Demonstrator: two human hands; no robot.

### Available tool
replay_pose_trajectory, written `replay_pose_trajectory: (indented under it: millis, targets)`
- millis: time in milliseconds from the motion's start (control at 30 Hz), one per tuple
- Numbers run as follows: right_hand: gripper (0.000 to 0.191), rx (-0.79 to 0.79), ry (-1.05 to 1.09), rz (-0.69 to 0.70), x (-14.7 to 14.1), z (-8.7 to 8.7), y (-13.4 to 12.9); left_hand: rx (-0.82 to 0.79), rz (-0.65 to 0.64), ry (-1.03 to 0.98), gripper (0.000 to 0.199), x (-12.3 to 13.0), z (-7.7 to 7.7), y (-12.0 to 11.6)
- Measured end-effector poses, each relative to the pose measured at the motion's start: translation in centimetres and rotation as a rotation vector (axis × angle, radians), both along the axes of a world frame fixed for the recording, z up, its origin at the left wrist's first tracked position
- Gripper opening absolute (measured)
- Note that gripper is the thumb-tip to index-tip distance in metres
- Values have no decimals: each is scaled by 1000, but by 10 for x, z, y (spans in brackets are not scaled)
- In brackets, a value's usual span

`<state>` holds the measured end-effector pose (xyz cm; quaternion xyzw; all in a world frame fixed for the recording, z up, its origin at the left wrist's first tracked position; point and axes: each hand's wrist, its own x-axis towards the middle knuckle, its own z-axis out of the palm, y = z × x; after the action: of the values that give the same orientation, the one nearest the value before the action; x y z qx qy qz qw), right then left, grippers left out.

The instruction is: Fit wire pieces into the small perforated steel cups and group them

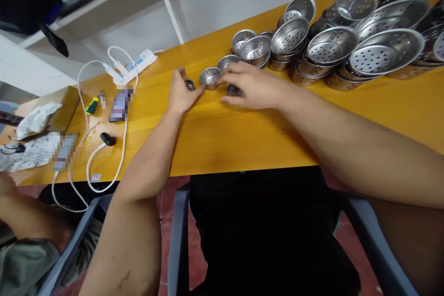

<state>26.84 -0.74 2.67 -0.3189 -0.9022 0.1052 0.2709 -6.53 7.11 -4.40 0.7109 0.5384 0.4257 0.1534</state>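
Several small perforated metal cups stand on the wooden table in front of me. My left hand point(181, 93) is beside a small cup point(189, 84) partly hidden by it. Its thumb is stretched apart from the fingers, towards a shallow cup point(210, 77) in the middle. My right hand point(248, 84) reaches in from the other side with fingers apart, their tips at the right rim of that middle cup. Another small cup point(235, 89) shows between its thumb and fingers; whether it is gripped is unclear. Just behind stands a slightly larger cup point(228, 61).
Stacks of larger perforated metal bowls point(329, 46) fill the table's right side. To the left lie a power strip point(137, 67), a phone point(120, 105), white cables, a screwdriver point(92, 106) and a black plug-like object point(107, 138). Another person's arm point(31, 219) is at far left.
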Motion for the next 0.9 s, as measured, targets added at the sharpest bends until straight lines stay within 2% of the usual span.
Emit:
replay_pose_trajectory:
  millis: [100,200,300,433,500,700,800,900]
  targets:
    - [37,-21,64,70,-5,11,-9,-14,-6,-24,108,-2,3,2]
    - [34,-41,58,85,-7,15,-14,-91,59,2,113,-4,5,0]
    - [30,-61,4,72,-6,12,-11,-131,85,76,113,-10,0,-1]
    - [28,-50,-61,19,-1,2,0,-59,19,87,102,-18,-5,-1]
    - [29,-44,-76,-12,1,-4,6,1,-4,69,99,-15,1,-2]
    - [35,-2,-74,-50,3,-12,17,207,-35,-53,103,15,36,-13]
    - [35,-15,-79,-62,2,-8,13,258,-104,-32,103,27,44,-24]
    - [39,-14,-1,-93,0,3,2,342,-238,30,104,36,46,-35]
